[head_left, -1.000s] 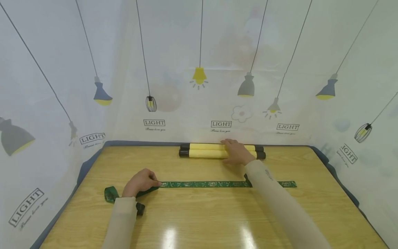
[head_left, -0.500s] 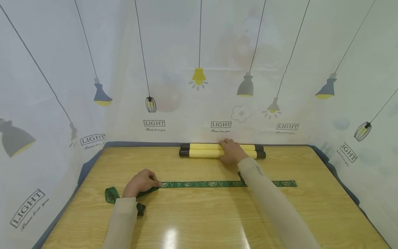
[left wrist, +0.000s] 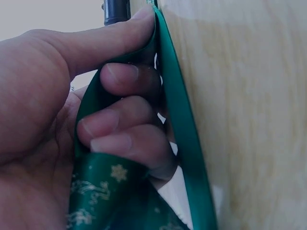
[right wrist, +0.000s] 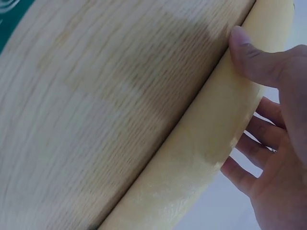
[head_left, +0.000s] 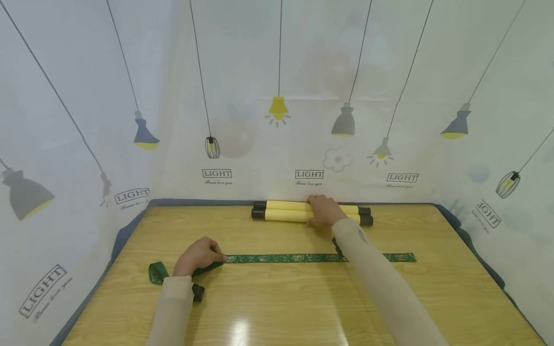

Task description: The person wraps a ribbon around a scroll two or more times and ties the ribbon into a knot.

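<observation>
A green ribbon with pale printed figures (head_left: 277, 258) runs straight across the table, its right part passing under my right sleeve. My left hand (head_left: 199, 254) pinches it near its left end, and slack ribbon loops around the curled fingers (left wrist: 129, 115) in the left wrist view. Two yellow rolls with black ends (head_left: 283, 215) lie side by side at the back of the table. My right hand (head_left: 325, 211) grips them across the middle, thumb on the near side and fingers over the far side. In the right wrist view, one yellow roll (right wrist: 192, 139) fills the grasp.
A loose ribbon loop (head_left: 157, 273) lies left of my left wrist, and a dark ribbon end (head_left: 198, 292) sits to its right. A white curtain printed with lamps (head_left: 242, 96) stands close behind the rolls and along both sides of the wooden table (head_left: 268, 307).
My right hand shifted slightly left along the rolls. The rolls have turned a little, their right ends now nearer me. My left hand and the ribbon stayed in place.
</observation>
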